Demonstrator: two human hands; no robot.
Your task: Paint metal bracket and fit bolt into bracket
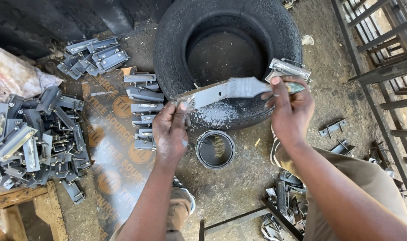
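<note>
Over the tyre (230, 27), the left hand (170, 134) pinches one end of a stiff, probably wet-painted grey metal bracket (203, 95); the right hand (290, 107) closes around a paintbrush (248, 87) handle, bristles resting on the bracket's far end.

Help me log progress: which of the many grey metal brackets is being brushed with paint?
The long flat bracket held over the tyre: the left hand grips its end while the right hand runs a paintbrush over it. The others lie on the ground.

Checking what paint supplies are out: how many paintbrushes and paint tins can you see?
2 in all: 1 paintbrush, held in the right hand over the tyre, and 1 paint tin on the ground below the tyre, beside the left hand. More may be hidden.
</note>
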